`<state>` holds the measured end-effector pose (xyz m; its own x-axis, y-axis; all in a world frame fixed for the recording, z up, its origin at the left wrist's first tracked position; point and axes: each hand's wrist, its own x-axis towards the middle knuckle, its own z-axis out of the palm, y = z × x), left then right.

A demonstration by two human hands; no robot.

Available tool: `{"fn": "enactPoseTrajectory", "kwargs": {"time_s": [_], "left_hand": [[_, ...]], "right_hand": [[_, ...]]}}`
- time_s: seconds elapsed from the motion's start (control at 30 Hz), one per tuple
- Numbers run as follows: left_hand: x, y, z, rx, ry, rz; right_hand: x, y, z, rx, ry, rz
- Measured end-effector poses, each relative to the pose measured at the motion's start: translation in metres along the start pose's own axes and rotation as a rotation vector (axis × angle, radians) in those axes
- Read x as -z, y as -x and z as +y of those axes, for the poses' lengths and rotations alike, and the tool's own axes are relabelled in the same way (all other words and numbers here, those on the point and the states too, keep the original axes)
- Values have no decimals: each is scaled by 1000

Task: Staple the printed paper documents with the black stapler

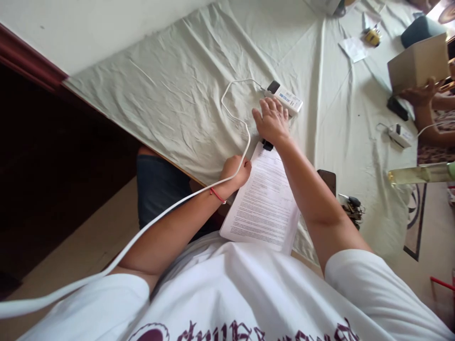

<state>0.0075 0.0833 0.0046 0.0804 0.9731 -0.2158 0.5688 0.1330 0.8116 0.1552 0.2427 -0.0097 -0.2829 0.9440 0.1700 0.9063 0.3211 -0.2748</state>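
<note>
My left hand [235, 173] is closed in a fist at the near table edge, beside the left side of a printed paper sheet [265, 201], with a white cable [227, 106] running over it. My right hand [272, 118] lies flat with fingers spread on the pale tablecloth [170, 94], its fingertips touching a white box-shaped device [286, 98] that the cable plugs into. A black clip [267, 145] sits at the top of the paper, just under my right wrist.
A dark phone [327, 180] and a bunch of keys [351, 207] lie right of my right arm. Another person's hand [421, 94] at far right holds a cardboard box [417, 61]. A second white device [400, 135], a glass bottle [419, 174] and a yellow object [372, 37] are nearby.
</note>
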Motion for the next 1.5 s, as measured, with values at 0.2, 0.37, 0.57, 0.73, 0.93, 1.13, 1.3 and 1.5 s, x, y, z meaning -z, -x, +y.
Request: {"fn": "enactPoseTrajectory", "kwargs": {"time_s": [0.2,0.37,0.57,0.73,0.93,1.13,1.3,1.5], "left_hand": [[3,3,1,43,3,-36],[5,2,0,59,-21,-53],[8,0,0,66,-2,-94],[9,1,0,110,3,-124],[2,8,-1,77,-13,-28],[-8,10,-3,10,-97,69],[-8,8,-7,-53,-136,50],[-11,13,-9,-65,-182,87]], "right_hand": [[-13,11,-11,-10,-29,22],[-4,17,-24,-81,-49,10],[2,18,-35,-102,19,-8],[9,20,-38,-114,41,-32],[10,20,-39,-114,37,-16],[0,16,-25,-109,11,15],[-8,-1,-8,-104,-71,28],[16,-13,-2,-200,-146,86]]}}
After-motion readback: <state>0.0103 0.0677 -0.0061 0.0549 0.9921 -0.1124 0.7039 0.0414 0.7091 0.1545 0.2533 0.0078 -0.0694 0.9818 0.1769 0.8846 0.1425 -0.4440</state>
